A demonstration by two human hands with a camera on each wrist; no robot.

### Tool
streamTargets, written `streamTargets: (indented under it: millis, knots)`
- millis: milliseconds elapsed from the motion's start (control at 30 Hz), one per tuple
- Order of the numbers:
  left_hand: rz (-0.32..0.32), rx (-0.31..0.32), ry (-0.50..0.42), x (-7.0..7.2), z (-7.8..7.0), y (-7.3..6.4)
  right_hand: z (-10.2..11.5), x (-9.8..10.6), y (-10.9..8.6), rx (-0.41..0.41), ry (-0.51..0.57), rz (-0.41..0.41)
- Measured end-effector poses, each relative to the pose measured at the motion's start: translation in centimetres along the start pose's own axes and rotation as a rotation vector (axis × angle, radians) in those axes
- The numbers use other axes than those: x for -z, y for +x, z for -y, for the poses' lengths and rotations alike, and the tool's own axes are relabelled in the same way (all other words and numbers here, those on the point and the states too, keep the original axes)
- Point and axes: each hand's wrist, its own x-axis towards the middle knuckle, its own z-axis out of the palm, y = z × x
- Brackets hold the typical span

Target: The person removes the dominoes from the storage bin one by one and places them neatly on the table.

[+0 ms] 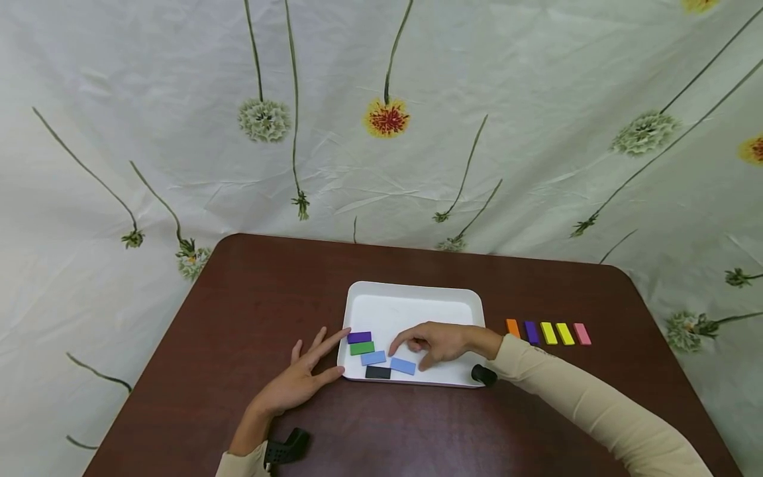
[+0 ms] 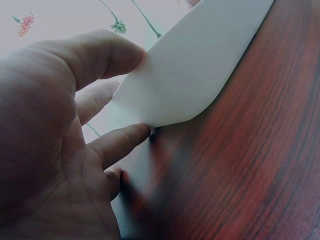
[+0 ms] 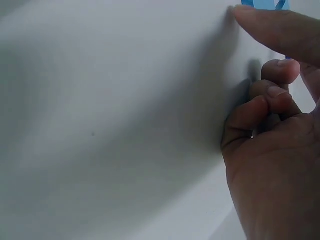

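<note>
Long cream sleeves on this person. The right sleeve, off the near right side of the white tray, looks kinda puffy and creased. Left sleeve just shows its cuff, near left of the tray. Black wrist gadgets too: angular one on the tray's near left, rounded one at its near right corner.

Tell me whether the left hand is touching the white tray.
Touching: in the left wrist view, the left hand has its thumb tip against the edge of the white tray.

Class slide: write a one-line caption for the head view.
A left hand touches a white tray holding five coloured blocks; the right hand is over it.
</note>
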Motion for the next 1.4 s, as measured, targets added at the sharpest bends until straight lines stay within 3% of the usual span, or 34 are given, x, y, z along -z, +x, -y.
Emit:
streamTargets:
  millis: [200, 500, 667, 867, 1400]
  knots:
    - [0.002, -0.008, -0.004, 0.0, -0.1, -0.1, 0.2, -0.2, -0.1, 0.022, -0.044, 0.013]
    - [-0.01, -0.016, -0.001, 0.0, 0.0, 0.1, 0.5, -0.5, -0.3, -0.044, -0.058, 0.007]
    - [-0.009, -0.015, -0.002, -0.1, 0.1, 0.0, 0.7, -0.6, -0.4, -0.04, -0.086, 0.013]
    - [-0.008, -0.007, 0.006, 0.0, 0.0, 0.0, 0.6, -0.8, -0.4, -0.034, -0.128, -0.011]
    - [-0.009, -0.022, -0.001, 0.1, -0.2, -0.1, 0.0, -0.1, -1.2, -0.029, -0.107, -0.091]
